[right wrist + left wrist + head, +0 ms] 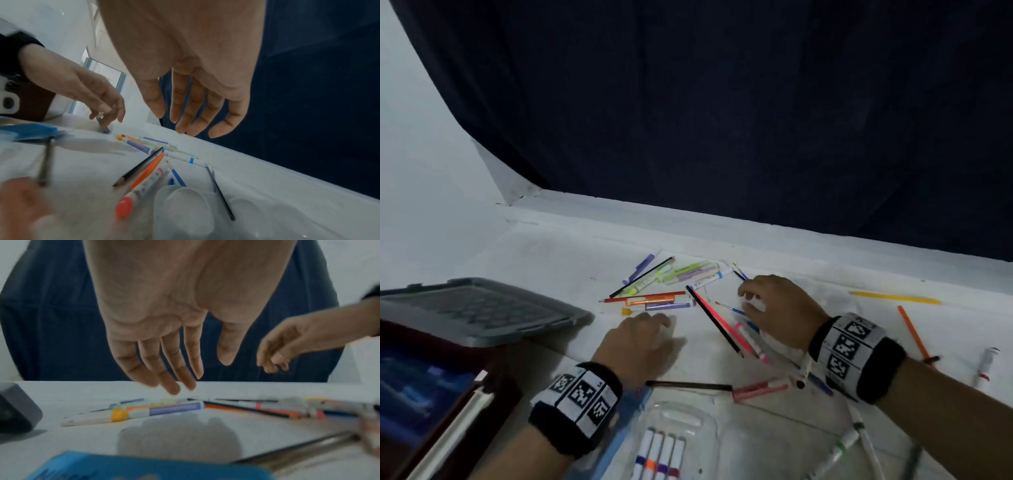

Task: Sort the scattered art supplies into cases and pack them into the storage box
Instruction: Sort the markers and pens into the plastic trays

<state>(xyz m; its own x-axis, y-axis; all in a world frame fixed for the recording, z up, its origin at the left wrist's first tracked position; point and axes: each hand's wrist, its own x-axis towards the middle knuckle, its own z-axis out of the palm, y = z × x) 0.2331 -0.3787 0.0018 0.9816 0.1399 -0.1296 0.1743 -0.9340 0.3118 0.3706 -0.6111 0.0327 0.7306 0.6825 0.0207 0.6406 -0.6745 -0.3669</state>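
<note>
My left hand (642, 337) hovers with fingers spread and relaxed, holding nothing, just short of the orange-capped marker (120, 415) and purple marker (667, 305) in the middle of the table (544, 253). My right hand (779, 310) is over the thin blue brushes (177, 177) beside the black pencil (714, 322), fingers loosely extended and empty. More markers (688, 272) lie in a heap toward the far edge. A clear case (681, 425) with four markers (661, 455) sits at the near edge. The grey lid (479, 311) lies at the left edge, overlapping the dark red storage box (400, 455) at the near left corner.
</note>
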